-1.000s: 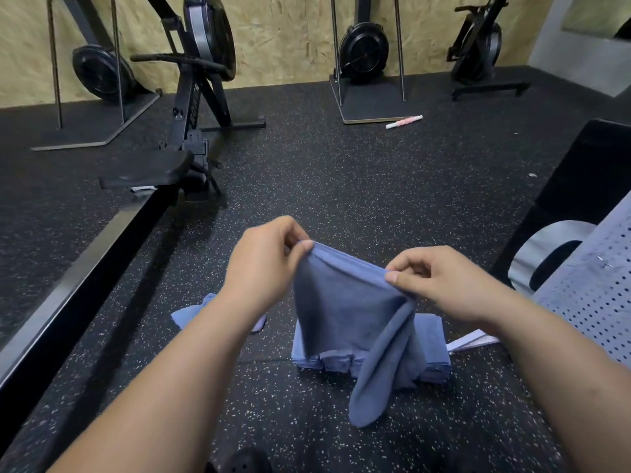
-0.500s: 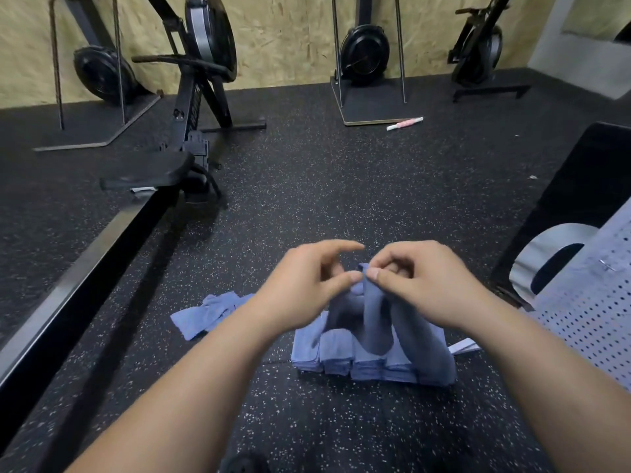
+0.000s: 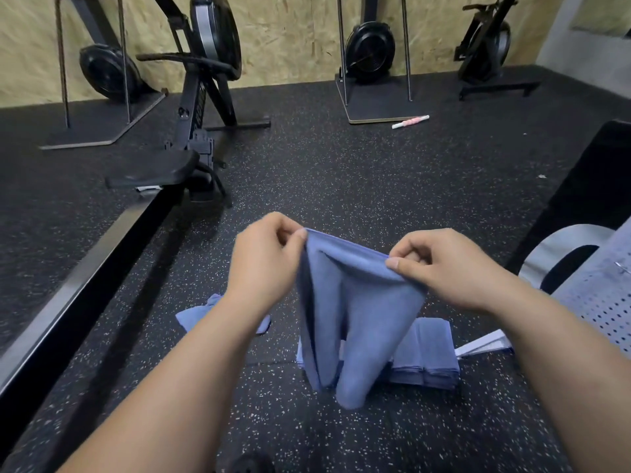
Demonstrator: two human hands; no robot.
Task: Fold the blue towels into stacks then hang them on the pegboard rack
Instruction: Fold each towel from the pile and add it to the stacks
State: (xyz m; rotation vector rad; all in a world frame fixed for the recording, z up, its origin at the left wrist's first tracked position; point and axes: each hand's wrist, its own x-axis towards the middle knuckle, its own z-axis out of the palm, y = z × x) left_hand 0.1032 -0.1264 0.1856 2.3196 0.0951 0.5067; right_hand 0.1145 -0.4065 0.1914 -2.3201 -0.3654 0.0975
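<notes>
Blue towel [image 3: 355, 319]: soft, thin, light and limp, not fragile; judged apt to sag and lose its fold unless taken by the corners or along a hem. Pinched at the top edge between thumb and curled fingers of the left grip [image 3: 266, 264] and right grip [image 3: 444, 268], both closed on the cloth, a short span apart. Hanging doubled below and between the two, lower end in front of the folded stack [image 3: 430, 353] on the floor [image 3: 341, 172], well clear of the floor's far edge by the wall. Best held at the two upper corners, taut. Loose towel [image 3: 194, 315] behind the left forearm; pegboard rack [image 3: 601, 302] toward the floor's right edge.
</notes>
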